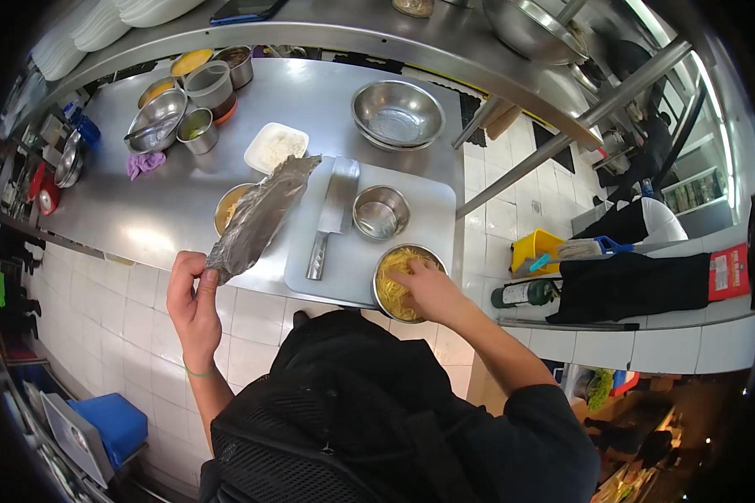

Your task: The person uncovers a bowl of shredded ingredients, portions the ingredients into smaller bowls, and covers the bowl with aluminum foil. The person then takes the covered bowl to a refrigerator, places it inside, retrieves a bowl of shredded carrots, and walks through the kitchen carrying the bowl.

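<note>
My left hand (pixel 195 298) pinches the lower end of a crumpled sheet of foil (pixel 264 218), which hangs over part of a bowl (pixel 229 205) with pale yellow food. My right hand (pixel 424 289) reaches into a metal bowl (pixel 392 312) of yellow shredded food (pixel 394 272) at the front edge of the white cutting board (pixel 436 210); its fingertips are hidden in the shreds. On the board lie a cleaver (pixel 338 201) and a small empty metal bowl (pixel 382 212). A white square dish (pixel 275 148) with white food stands behind the foil.
Stacked metal bowls (pixel 397 115) stand at the back of the steel table (pixel 126 210). Several containers, a bowl with a utensil (pixel 155 121) and a purple cloth (pixel 145 164) are at the back left. A shelf (pixel 335 38) overhangs the rear, with a slanting metal post (pixel 520 172) at right.
</note>
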A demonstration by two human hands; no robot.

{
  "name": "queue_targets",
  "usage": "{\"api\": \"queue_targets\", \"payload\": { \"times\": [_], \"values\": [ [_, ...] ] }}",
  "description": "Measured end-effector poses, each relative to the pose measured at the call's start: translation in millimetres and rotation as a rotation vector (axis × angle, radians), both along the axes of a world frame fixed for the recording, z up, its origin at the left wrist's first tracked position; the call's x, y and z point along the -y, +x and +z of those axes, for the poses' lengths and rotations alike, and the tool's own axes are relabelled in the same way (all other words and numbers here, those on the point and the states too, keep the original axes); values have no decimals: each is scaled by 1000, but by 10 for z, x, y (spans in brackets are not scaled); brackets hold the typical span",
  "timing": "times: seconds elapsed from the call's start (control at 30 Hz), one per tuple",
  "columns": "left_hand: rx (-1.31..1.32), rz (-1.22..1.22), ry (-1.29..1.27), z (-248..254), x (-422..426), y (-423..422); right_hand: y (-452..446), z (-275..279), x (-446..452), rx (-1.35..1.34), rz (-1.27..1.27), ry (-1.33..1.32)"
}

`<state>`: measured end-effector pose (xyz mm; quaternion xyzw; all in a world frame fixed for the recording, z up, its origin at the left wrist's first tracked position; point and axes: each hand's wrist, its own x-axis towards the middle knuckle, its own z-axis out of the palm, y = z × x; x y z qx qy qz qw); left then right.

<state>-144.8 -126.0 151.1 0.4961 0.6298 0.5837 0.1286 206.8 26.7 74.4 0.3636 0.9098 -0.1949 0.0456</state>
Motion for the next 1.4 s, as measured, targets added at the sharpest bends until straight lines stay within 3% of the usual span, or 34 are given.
{"api": "queue_targets", "payload": {
  "times": [0.3,0.37,0.57,0.9,1.2,1.3,1.4],
  "values": [
    [-56,-3,-14,-14,-62,-76,112,-89,-82,10,43,81],
    [-16,6,-12,-53,-23,-116,187,-20,-125,-255,-65,-17],
    [60,16,-8,-86,79,-166,276,246,-163,-458,-252,-190],
    [50,66,-16,-86,254,-167,190,362,-121,-438,-365,-352],
    [54,141,-16,-129,479,-182,-458,281,-1019,-615,-304,-269],
    [110,150,-13,-111,557,-163,-666,-193,-1370,-535,-269,-235],
    [105,179,-40,-152,668,-153,-867,-618,-1484,-125,-153,29]
  ]
}}
